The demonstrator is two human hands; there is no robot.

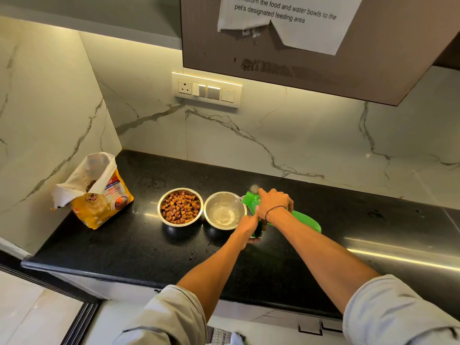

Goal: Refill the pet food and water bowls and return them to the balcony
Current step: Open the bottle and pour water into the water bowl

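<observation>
- The round steel water bowl [224, 210] sits on the black stone worktop [139, 242], touching the steel food bowl [180, 206] already heaped with brown kibble; a thin stream of water falls into it.
- The green plastic bottle [305, 219] is tipped, mouth over the bowl's rim, so that it pours.
- The right hand [273, 202] grasps the bottle from above, wrist bent down.
- The left hand [249, 229] pinches a dark green cap [257, 230], presumably kept for resealing.
- The opened yellow food bag [99, 192] stands well apart.

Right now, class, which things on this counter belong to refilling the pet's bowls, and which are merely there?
Part of the job:
food bowl, full of kibble
water bowl, being filled
green bottle, tipped by right hand
green cap in left hand
open food bag

Merely there:
switch panel
taped paper note
</observation>
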